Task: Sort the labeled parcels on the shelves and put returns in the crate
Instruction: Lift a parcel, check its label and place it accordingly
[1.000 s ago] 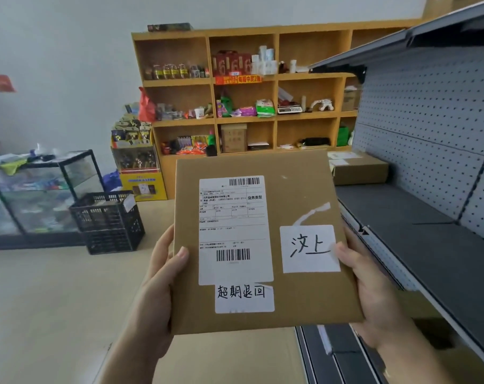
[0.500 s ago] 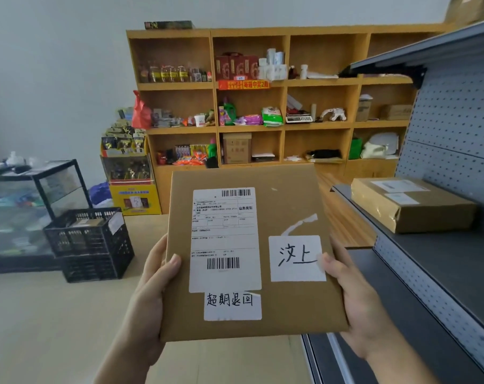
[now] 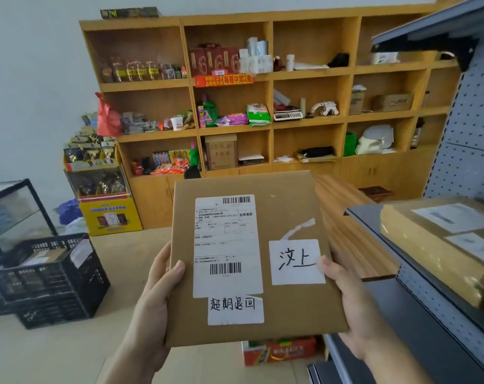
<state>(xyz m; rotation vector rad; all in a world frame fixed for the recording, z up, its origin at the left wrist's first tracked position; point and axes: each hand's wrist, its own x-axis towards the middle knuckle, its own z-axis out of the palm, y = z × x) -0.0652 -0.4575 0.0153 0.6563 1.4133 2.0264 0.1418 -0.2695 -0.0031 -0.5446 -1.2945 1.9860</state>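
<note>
I hold a flat brown cardboard parcel [image 3: 287, 309] upright in front of me. It bears a printed shipping label, a handwritten white sticker on the right and another handwritten sticker below the label. My left hand [image 3: 152, 297] grips its left edge, thumb on the front. My right hand [image 3: 351, 309] grips the right edge, thumb on the right sticker. A black plastic crate [image 3: 52, 289] stands on the floor at the left with parcels inside. Another taped brown parcel [image 3: 418, 245] lies on the grey metal shelf [image 3: 418, 309] at the right.
A wooden shelving unit [image 3: 271, 76] full of goods lines the back wall. A yellow display stand [image 3: 107, 214] and a glass cabinet [image 3: 13, 212] stand at the left. A red box [image 3: 279, 350] sits on the floor below the parcel. A wooden counter [image 3: 351, 236] lies behind it.
My view has swung to the right and moved closer to the shelf end. The crate slid to the left of the frame. Both hands keep the same hold on the parcel.
</note>
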